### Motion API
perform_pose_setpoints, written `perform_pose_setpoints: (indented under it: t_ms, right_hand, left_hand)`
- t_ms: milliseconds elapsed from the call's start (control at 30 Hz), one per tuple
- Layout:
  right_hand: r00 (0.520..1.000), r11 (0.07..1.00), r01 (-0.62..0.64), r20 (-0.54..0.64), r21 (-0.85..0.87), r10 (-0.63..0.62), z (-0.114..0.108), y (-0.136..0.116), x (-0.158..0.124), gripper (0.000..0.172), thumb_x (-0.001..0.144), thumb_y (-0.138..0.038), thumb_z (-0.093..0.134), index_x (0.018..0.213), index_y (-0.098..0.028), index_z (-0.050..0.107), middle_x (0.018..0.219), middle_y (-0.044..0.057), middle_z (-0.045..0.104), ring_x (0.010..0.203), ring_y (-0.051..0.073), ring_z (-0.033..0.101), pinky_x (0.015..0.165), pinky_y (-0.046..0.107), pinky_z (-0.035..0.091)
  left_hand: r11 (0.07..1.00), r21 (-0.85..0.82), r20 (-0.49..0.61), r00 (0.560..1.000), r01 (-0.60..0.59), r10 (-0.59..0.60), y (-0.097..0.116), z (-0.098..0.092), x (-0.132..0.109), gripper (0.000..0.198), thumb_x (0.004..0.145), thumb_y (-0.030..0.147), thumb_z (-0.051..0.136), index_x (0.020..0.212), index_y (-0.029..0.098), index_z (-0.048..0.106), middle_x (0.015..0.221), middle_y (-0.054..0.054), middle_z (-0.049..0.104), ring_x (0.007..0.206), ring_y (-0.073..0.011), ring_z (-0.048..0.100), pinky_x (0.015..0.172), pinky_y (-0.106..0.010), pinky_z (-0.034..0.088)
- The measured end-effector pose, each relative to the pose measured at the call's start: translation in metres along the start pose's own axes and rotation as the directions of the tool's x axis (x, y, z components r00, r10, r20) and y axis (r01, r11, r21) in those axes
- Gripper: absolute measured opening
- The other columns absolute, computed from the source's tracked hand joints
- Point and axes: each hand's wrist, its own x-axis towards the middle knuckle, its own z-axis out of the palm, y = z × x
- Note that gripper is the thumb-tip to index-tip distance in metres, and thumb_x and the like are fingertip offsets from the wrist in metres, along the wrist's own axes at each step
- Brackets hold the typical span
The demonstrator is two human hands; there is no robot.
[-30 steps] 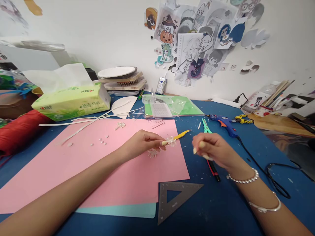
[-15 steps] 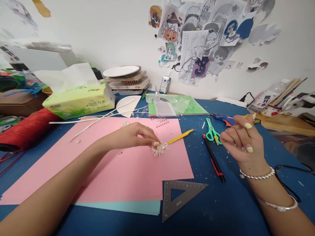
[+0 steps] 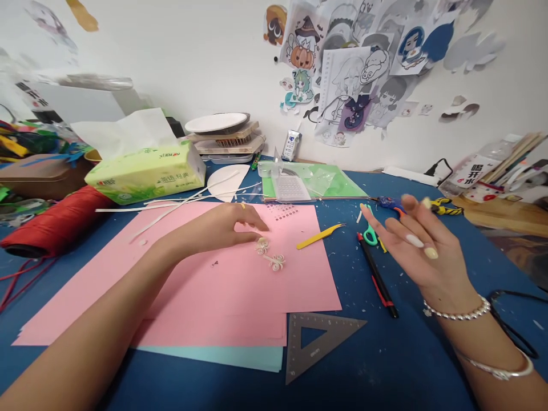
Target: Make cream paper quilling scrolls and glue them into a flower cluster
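My left hand (image 3: 222, 227) rests palm down on the pink paper sheet (image 3: 205, 274), its fingertips touching one of two small white curled paper flowers (image 3: 269, 254). The fingers lie loosely flat and hold nothing. My right hand (image 3: 417, 242) hovers above the blue table (image 3: 385, 365) with fingers spread and empty, over the green scissors (image 3: 369, 234) and beside a black and red pen (image 3: 379, 279). Yellow tweezers (image 3: 319, 236) lie on the paper's right edge between the two hands.
A grey set square (image 3: 317, 342) lies at the front. A blue glue gun (image 3: 387, 202), yellow pliers (image 3: 447, 208), a green mat (image 3: 338, 185), a tissue pack (image 3: 148, 171), red thread spool (image 3: 55, 225), white paper strips (image 3: 171, 205) and stacked plates (image 3: 222, 134) ring the work area.
My left hand let go of the paper flower, which now lies on the pink sheet beside another. My right hand moved right, rose and opened its fingers.
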Motion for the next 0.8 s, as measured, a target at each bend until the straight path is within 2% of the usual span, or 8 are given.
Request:
perform_pose_setpoints:
  t_ms: [67, 200, 267, 333, 467, 667, 733, 800]
  right_hand:
    - [1.000, 0.999, -0.018, -0.012, -0.037, 0.017, 0.000, 0.001, 0.000, 0.020, 0.084, -0.026, 0.046, 0.069, -0.025, 0.059, 0.030, -0.008, 0.019, 0.042, 0.009, 0.029, 0.094, 0.033, 0.035]
    - [0.991, 0.992, -0.110, 0.075, -0.055, 0.114, 0.001, 0.001, 0.001, 0.038, 0.085, -0.041, 0.039, 0.053, -0.023, 0.050, 0.029, -0.005, 0.022, 0.048, 0.011, 0.037, 0.086, 0.035, 0.040]
    - [0.984, 0.984, -0.146, 0.086, -0.101, 0.155, 0.001, 0.002, 0.000, 0.032, 0.084, -0.039, 0.042, 0.057, -0.024, 0.052, 0.031, -0.006, 0.024, 0.048, 0.011, 0.038, 0.081, 0.034, 0.042]
    - [0.980, 0.975, -0.166, 0.082, -0.151, 0.179, 0.003, 0.002, -0.001, 0.026, 0.083, -0.036, 0.044, 0.062, -0.025, 0.054, 0.033, -0.006, 0.025, 0.046, 0.011, 0.037, 0.075, 0.033, 0.043]
    - [0.978, 0.967, -0.192, 0.052, -0.170, 0.203, 0.004, 0.003, -0.002, 0.025, 0.081, -0.036, 0.045, 0.061, -0.025, 0.054, 0.034, -0.006, 0.022, 0.044, 0.011, 0.036, 0.069, 0.031, 0.044]
    - [0.977, 0.968, -0.197, 0.052, -0.156, 0.208, 0.004, 0.003, -0.001, 0.025, 0.082, -0.034, 0.044, 0.062, -0.024, 0.055, 0.036, -0.007, 0.021, 0.044, 0.010, 0.034, 0.068, 0.030, 0.043]
    - [0.980, 0.967, -0.180, 0.051, -0.180, 0.192, 0.003, 0.004, 0.000, 0.022, 0.080, -0.033, 0.048, 0.062, -0.023, 0.055, 0.040, -0.006, 0.028, 0.050, 0.011, 0.039, 0.068, 0.030, 0.043]
    - [0.989, 0.973, -0.141, 0.028, -0.181, 0.148, 0.002, 0.005, 0.001, 0.015, 0.076, -0.031, 0.055, 0.064, -0.023, 0.056, 0.052, -0.004, 0.041, 0.057, 0.010, 0.043, 0.065, 0.028, 0.043]
  left_hand:
    - [0.999, -0.009, -0.014, 0.999, -0.052, 0.052, 0.003, 0.005, 0.002, 0.027, 0.076, 0.035, 0.050, 0.099, 0.025, 0.060, 0.103, -0.001, 0.059, 0.095, -0.0169, 0.051, 0.082, -0.026, 0.037]
    - [0.994, 0.006, 0.079, 0.991, -0.106, 0.105, 0.011, 0.020, 0.007, 0.029, 0.066, 0.036, 0.061, 0.093, 0.024, 0.062, 0.107, -0.004, 0.055, 0.100, -0.0222, 0.045, 0.081, -0.030, 0.038]
    - [0.993, 0.001, 0.094, 0.988, -0.121, 0.120, 0.016, 0.027, 0.008, 0.022, 0.065, 0.033, 0.062, 0.085, 0.022, 0.063, 0.106, -0.005, 0.053, 0.098, -0.0225, 0.046, 0.079, -0.031, 0.039]
    - [0.991, -0.037, 0.095, 0.986, -0.131, 0.134, 0.019, 0.029, 0.008, 0.018, 0.067, 0.031, 0.061, 0.082, 0.022, 0.064, 0.106, -0.006, 0.052, 0.095, -0.0213, 0.047, 0.077, -0.031, 0.040]
    - [0.983, -0.140, 0.103, 0.986, -0.116, 0.131, 0.020, 0.027, 0.006, 0.018, 0.076, 0.029, 0.051, 0.083, 0.022, 0.066, 0.107, -0.005, 0.053, 0.092, -0.0190, 0.049, 0.072, -0.027, 0.042]
    - [0.989, -0.095, 0.068, 0.990, -0.113, 0.120, 0.017, 0.030, 0.007, 0.021, 0.078, 0.026, 0.046, 0.079, 0.023, 0.068, 0.106, -0.004, 0.054, 0.094, -0.0191, 0.048, 0.071, -0.026, 0.041]
    - [0.994, -0.044, 0.027, 0.995, -0.099, 0.100, 0.015, 0.029, 0.008, 0.021, 0.078, 0.029, 0.047, 0.086, 0.023, 0.066, 0.106, -0.004, 0.055, 0.094, -0.0191, 0.049, 0.076, -0.028, 0.040]
    - [0.996, 0.003, -0.019, 0.996, -0.087, 0.087, 0.014, 0.023, 0.007, 0.023, 0.079, 0.031, 0.046, 0.092, 0.022, 0.063, 0.105, -0.004, 0.056, 0.095, -0.0187, 0.048, 0.080, -0.028, 0.037]
